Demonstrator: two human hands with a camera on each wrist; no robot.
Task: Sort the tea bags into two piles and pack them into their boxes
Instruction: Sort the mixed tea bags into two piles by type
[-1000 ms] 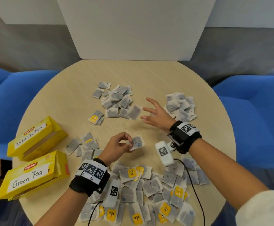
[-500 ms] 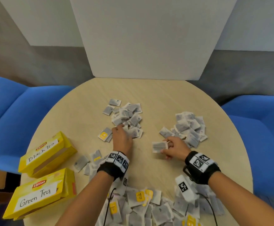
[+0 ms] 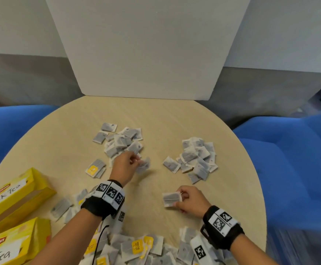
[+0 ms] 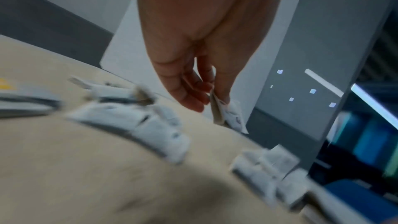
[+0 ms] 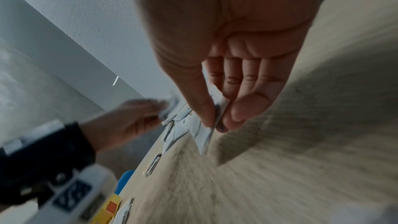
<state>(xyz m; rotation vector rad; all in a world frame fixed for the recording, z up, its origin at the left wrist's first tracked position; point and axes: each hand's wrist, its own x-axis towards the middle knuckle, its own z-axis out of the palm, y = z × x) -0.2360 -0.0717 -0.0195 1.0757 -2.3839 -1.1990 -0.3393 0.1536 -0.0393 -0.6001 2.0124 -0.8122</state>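
Observation:
My left hand [image 3: 132, 162] pinches a white tea bag [image 3: 144, 165] at the near edge of the left sorted pile [image 3: 120, 140]. The left wrist view shows the left hand [image 4: 212, 102] with that bag [image 4: 229, 117] hanging from thumb and finger above the table. My right hand [image 3: 182, 199] pinches another tea bag [image 3: 171, 198] mid-table, nearer me than the right sorted pile [image 3: 198, 159]. In the right wrist view, thumb and fingers of the right hand [image 5: 216, 120] squeeze its bag [image 5: 204, 138]. The unsorted heap [image 3: 146, 249] lies at the near edge.
Two yellow boxes lie open at the left: Black Tea [image 3: 12, 196] and Green Tea [image 3: 8, 245]. A yellow-tagged bag [image 3: 94, 169] and a few loose bags [image 3: 62, 207] lie between boxes and piles. A white board [image 3: 148, 46] stands behind the round table [image 3: 79, 121]; blue chairs [image 3: 289, 159] flank it.
A second ago the left hand held a bag near me and the right was open by the right pile. The left carried its bag to the left pile; the right took a bag and drew back.

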